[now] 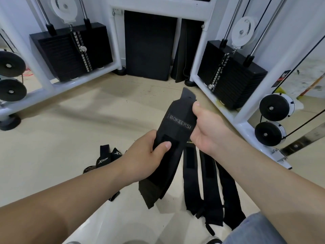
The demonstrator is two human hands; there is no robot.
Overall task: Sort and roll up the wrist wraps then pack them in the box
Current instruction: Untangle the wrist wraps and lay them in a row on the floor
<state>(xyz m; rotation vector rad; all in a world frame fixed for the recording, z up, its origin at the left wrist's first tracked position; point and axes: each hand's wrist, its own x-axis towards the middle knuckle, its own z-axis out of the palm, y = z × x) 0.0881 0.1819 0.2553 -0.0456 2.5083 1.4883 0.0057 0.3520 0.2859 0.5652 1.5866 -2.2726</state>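
Held wrap (177,127): black, lettered BOKEERSI, lifted above the floor between both hands — its upper end pokes past the right thumb and its lower end hangs loose.
Left hand (146,155): fingers curled round the wrap's lower left edge, thumb pressed on its front.
Right hand (209,131): fingers gripping the wrap's right edge, thumb near the top.
Loose wraps (209,182): three long black strips side by side on the floor (88,120), under the right forearm.
XTEP wraps (109,159): a small heap beside the left wrist — partly hidden by the forearm.
Weight stacks (70,50): black, in white frames, beyond the hands.
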